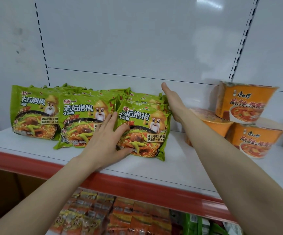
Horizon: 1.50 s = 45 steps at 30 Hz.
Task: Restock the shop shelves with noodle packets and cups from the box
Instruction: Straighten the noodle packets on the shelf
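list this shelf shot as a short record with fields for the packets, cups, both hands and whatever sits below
green noodle packets: three rows standing on the white shelf
left hand: fingers spread on the front packet of the right row
right hand: flat against that row's right side
orange cups: stacked right of the right hand
lower packets: orange and green, under the shelf

Shelf (pixel 179 168): three rows of noodle packets (pixel 79 119) stand side by side, from 9 to 12 o'clock, each row running front to back. Left hand (pixel 106 141) rests on the front packet of the rightmost row. Right hand (pixel 173 102) lies flat against that row's 3 o'clock side. Cups (pixel 244 102) at 3 o'clock: two on the shelf, one atop them. More packets (pixel 120 217) below at 6 o'clock.
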### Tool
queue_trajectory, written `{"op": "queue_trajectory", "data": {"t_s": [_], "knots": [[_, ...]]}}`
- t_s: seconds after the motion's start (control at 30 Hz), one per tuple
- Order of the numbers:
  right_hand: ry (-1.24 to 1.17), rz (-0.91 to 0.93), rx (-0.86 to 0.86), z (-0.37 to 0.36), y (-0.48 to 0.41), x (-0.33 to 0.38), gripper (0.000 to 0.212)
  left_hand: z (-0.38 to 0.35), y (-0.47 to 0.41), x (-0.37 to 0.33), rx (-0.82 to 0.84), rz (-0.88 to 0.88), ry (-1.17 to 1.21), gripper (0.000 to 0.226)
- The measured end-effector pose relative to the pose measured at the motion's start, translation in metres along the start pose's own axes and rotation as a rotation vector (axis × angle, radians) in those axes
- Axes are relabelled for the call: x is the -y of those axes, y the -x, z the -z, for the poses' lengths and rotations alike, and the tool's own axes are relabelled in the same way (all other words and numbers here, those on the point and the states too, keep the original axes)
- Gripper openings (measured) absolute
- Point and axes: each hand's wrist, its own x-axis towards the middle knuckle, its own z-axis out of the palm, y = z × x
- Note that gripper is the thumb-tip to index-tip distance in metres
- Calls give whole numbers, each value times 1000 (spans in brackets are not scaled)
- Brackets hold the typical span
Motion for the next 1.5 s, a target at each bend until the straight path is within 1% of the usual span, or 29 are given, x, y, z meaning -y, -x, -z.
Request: {"op": "queue_trajectory", "data": {"t_s": [0.07, 0.1, 0.17, 0.23, 0.3, 0.33, 0.4, 0.47, 0.5, 0.53, 0.57, 0.6, 0.63, 0.67, 0.73, 0.8, 0.83, 0.93, 1.07, 1.13, 1.2, 1.27, 1.33, 1.37, 1.43, 1.47, 1.5], "knots": [[162, 137, -102, 4, 19, 8, 77, 3, 1, -1, 1, 6, 2, 65], [272, 224, -111, 7, 31, 12, 75, 4, 2, -1, 3, 15, -2, 65], [598, 383, -38, 9, 59, 19, 76, 3, 3, 0, -2, 36, 11, 65], [987, 490, 105, 4, 84, 19, 84, 2, 3, 3, -19, 23, 48, 64], [1305, 581, 217, -8, 102, 10, 92, 3, 5, 4, -18, 7, 78, 62], [1409, 618, 242, -16, 107, 4, 94, 4, 5, 6, -16, 3, 82, 61], [1517, 629, 217, -29, 112, -4, 93, 13, 8, 13, -10, -36, 80, 59], [1563, 598, 144, -37, 115, -8, 89, 20, 13, 29, -45, -105, 26, 52], [1578, 589, 120, -41, 118, -10, 86, 23, 15, 40, -70, -92, -8, 51], [1580, 587, 110, -45, 123, -10, 83, 28, 17, 51, -102, -72, -55, 53], [1569, 584, 112, -50, 128, -11, 81, 33, 19, 61, -97, -33, -111, 58], [1548, 577, 124, -55, 131, -13, 79, 38, 22, 70, -83, 27, -163, 63], [1529, 562, 138, -60, 134, -14, 77, 39, 24, 79, -22, 89, -194, 67], [1519, 544, 144, -66, 135, -16, 74, 39, 26, 88, 40, 109, -211, 69], [1496, 544, 80, -75, 133, -22, 68, 41, 23, 98, 109, 55, -173, 68], [1425, 532, -26, -83, 132, -25, 66, 42, 18, 103, 126, -6, -110, 66], [1399, 508, -49, -87, 132, -25, 65, 41, 15, 106, 138, -26, -96, 66], [1406, 436, -34, -94, 132, -27, 67, 39, 10, 115, 133, -66, -50, 68], [1406, 414, -36, -98, 133, -21, 66, 36, 12, 123, 120, -80, 3, 67], [1426, 410, -59, -106, 135, -15, 61, 35, 12, 125, 95, -100, 36, 65], [1425, 498, -66, -123, 134, -8, 58, 33, 12, 129, 67, -126, 82, 63], [1430, 629, 1, -147, 128, -5, 60, 34, 13, 135, 36, -149, 137, 58], [1401, 705, 60, -166, 117, -5, 63, 43, 17, 145, -11, -198, 177, 46], [1394, 723, 88, -174, 113, -3, 62, 47, 19, 154, -53, -228, 164, 41], [1386, 699, 127, -188, 113, 3, 58, 54, 23, 178, -172, -216, 51, 37], [1400, 683, 126, -189, 111, 2, 56, 56, 24, 191, -209, -184, -39, 36], [1430, 697, 109, -188, 109, 1, 54, 58, 25, 201, -200, -118, -118, 43]]}}
